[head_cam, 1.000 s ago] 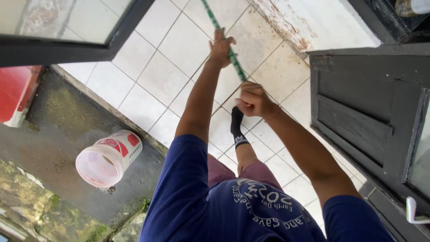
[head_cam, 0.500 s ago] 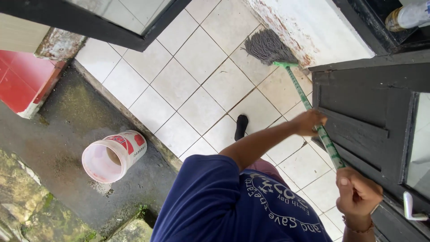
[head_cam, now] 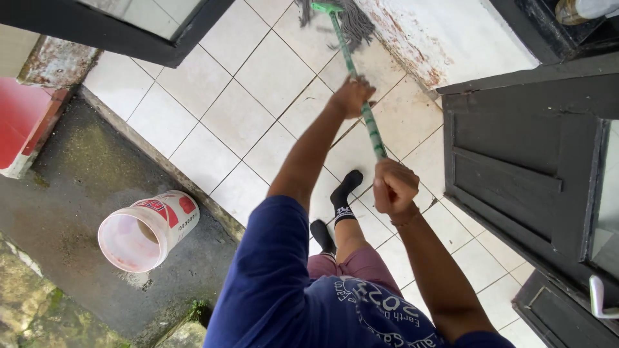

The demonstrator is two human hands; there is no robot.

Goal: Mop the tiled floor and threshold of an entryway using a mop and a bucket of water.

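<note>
I hold a mop with a green handle [head_cam: 358,96] in both hands. My left hand [head_cam: 351,96] grips the handle further down, toward the head. My right hand [head_cam: 393,185] is closed around the upper end. The grey string mop head [head_cam: 351,22] rests on the white tiled floor [head_cam: 258,84] near the stained wall base at the top of the view. My feet in black socks [head_cam: 342,193] stand on the tiles below the handle.
A white and red bucket [head_cam: 147,229] lies on its side on the dark concrete step at left. A dark wooden door [head_cam: 516,174] stands at right with a white handle [head_cam: 599,299]. A dark window frame [head_cam: 129,38] crosses the upper left.
The mop head has swung from the wall corner by the door leftward and further away. Both arms are extended forward again; the right hand moved up from the lower right.
</note>
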